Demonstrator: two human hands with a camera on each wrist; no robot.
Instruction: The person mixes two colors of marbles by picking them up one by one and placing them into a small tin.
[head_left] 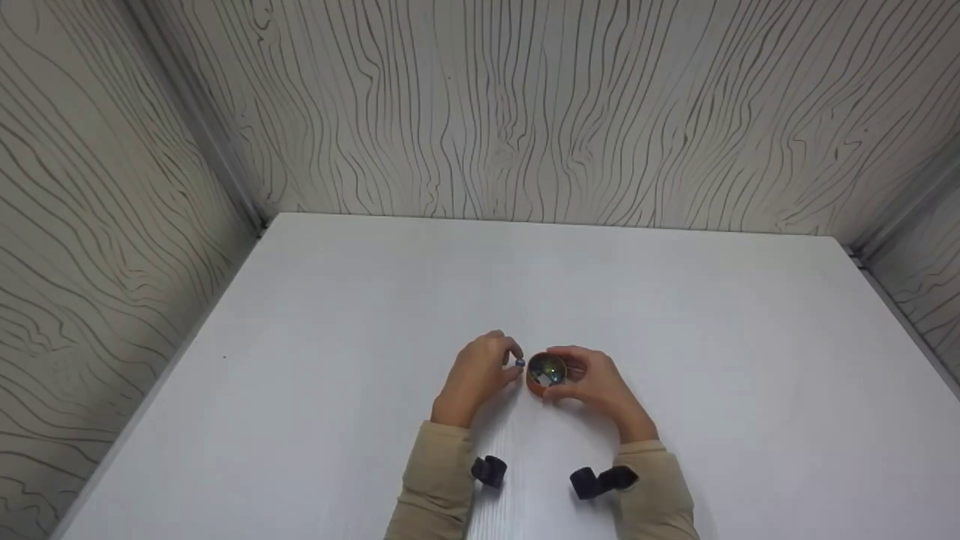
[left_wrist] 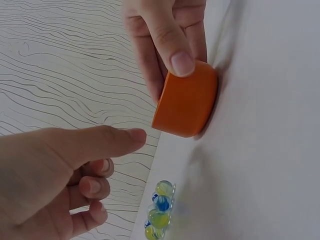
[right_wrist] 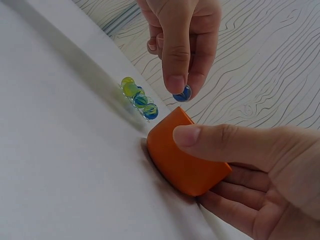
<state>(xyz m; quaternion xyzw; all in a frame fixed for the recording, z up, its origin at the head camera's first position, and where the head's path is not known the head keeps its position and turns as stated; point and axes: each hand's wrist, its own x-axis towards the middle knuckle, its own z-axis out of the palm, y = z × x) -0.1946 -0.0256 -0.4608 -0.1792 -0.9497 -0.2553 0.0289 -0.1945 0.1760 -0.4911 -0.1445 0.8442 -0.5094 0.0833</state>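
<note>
Left hand (head_left: pixel 476 375) has a little blue marble (right_wrist: pixel 183 94) pinched between thumb and fingertip, lower middle of the head view, just left of the orange cup (right_wrist: pixel 182 157). Right hand (head_left: pixel 598 384) is curled round the cup's far-right side, thumb on the near wall, and that cup looks upright, on the table (head_left: pixel 360 322) or as good as. Looks like glass to me, so expect the marble to be hard, light and pretty slippery: pinch it dead centre with the soft pads, because off-centre it'd probably squirt out and roll. Chipping is possible on a hard knock, but I wouldn't call it delicate. Cup seems stiff and light, maybe plastic, smooth-walled, so hold it low round the sides and keep fingers off the rim. Can't tell exactly what's inside, just shiny glints. More marbles (left_wrist: pixel 160 210) sit bunched at bottom centre of the left wrist view, apart from the cup.
</note>
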